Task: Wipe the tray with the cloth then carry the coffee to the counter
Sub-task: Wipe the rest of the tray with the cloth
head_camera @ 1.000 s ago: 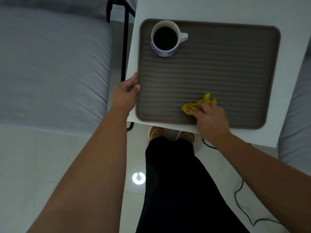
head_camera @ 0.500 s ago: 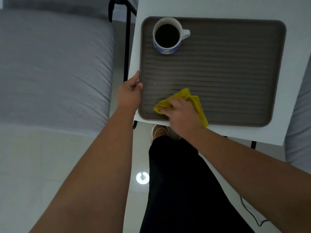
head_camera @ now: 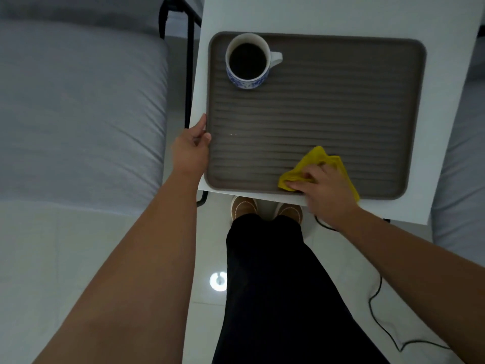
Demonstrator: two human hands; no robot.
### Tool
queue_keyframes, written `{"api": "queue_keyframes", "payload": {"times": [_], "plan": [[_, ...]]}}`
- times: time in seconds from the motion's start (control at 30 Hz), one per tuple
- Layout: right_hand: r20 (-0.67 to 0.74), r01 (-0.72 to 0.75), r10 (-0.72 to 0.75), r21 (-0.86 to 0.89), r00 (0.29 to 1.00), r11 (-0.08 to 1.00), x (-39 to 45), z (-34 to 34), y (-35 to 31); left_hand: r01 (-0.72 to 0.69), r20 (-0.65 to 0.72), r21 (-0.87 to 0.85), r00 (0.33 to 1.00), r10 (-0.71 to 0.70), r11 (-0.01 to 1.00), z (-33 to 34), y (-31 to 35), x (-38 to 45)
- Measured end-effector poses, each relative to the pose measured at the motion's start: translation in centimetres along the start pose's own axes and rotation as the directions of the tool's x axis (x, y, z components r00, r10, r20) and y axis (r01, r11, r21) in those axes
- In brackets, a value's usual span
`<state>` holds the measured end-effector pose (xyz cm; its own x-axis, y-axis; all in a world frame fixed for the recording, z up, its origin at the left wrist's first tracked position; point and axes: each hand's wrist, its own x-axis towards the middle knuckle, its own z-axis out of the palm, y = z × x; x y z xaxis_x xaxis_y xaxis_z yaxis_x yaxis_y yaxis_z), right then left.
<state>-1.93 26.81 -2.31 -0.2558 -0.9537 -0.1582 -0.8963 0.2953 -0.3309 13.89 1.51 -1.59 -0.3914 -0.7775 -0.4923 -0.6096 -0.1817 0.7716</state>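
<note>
Brown ribbed tray (head_camera: 341, 106) lies flat on white worktop (head_camera: 328, 14), filling most of it. Coffee cup (head_camera: 248, 61), blue-white pattern, full, stands upright in tray's far-left corner, handle pointing right. L hand (head_camera: 190, 149) at tray's left edge nr near-left corner, thumb on rim, grip closed round edge. R hand (head_camera: 328, 190) on tray floor by near edge, right of centre, fingers pressed down on crumpled yellow cloth (head_camera: 315, 164), grip closed on it. Cloth well apart from cup. Black cable (head_camera: 378, 319) on floor below.

Yellow cloth (head_camera: 312, 164) on ridged tray (head_camera: 341, 101)
</note>
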Motion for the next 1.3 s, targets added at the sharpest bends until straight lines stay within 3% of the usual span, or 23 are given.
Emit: {"api": "queue_keyframes", "payload": {"times": [0.1, 0.17, 0.27, 0.33, 0.43, 0.5, 0.67, 0.87, 1.07, 1.13, 1.3], "plan": [[-0.047, -0.203, 0.207, 0.066, 0.977, 0.977, -4.3, -1.5, 4.6, 0.005, 0.011, -0.015, 1.0, -0.005, 1.0, -0.1, -0.1, 0.0], [-0.098, -0.383, 0.396, 0.126, 0.913, 0.915, -6.4, -2.3, 6.4, 0.019, 0.012, -0.013, 1.0, -0.019, 1.0, 0.0, 0.0, 0.0], [-0.147, -0.652, 0.706, 0.289, 0.693, 0.701, -6.3, -2.5, 6.7, 0.008, 0.015, -0.007, 1.0, -0.008, 1.0, 0.1, -0.1, 0.1], [-0.155, -0.741, 0.817, 0.355, 0.555, 0.57, -4.5, -2.3, 5.8, 0.002, 0.012, -0.003, 1.0, -0.002, 1.0, 0.1, -0.3, 0.2], [-0.157, -0.796, 0.879, 0.376, 0.45, 0.475, -1.1, -1.7, 3.4, 0.024, 0.011, -0.025, 1.0, -0.024, 0.999, 0.3, -0.5, 0.2], [-0.147, -0.802, 0.864, 0.321, 0.482, 0.503, 1.5, -1.4, 1.4, 0.02, 0.009, -0.037, 1.0, -0.02, 0.999, 0.4, -0.5, 0.2], [-0.043, -0.61, 0.626, 0.181, 0.779, 0.772, 9.3, -0.9, -4.9, 0.044, 0.015, -0.095, 0.999, -0.043, 0.994, 0.2, -0.3, 0.1], [0.154, -0.282, 0.266, 0.098, 0.952, 0.954, 15.9, -1.0, -11.9, 0.058, 0.033, -0.107, 0.998, -0.055, 0.993, -0.1, 0.0, 0.1], [0.219, 0.049, -0.02, -0.13, 0.975, 0.99, 14.6, -2.7, -8.5, 0.041, 0.035, -0.064, 0.999, -0.039, 0.997, -0.5, 0.4, 0.2], [0.274, 0.042, 0.003, -0.158, 0.962, 0.987, 13.2, -3.3, -6.5, 0.049, 0.047, -0.032, 0.998, -0.047, 0.998, -0.7, 0.4, 0.2], [0.25, -0.025, 0.073, -0.188, 0.965, 0.982, 8.9, -4.3, -1.9, 0.076, 0.062, -0.004, 0.995, -0.076, 0.997, -0.9, 0.6, 0.1]]}}
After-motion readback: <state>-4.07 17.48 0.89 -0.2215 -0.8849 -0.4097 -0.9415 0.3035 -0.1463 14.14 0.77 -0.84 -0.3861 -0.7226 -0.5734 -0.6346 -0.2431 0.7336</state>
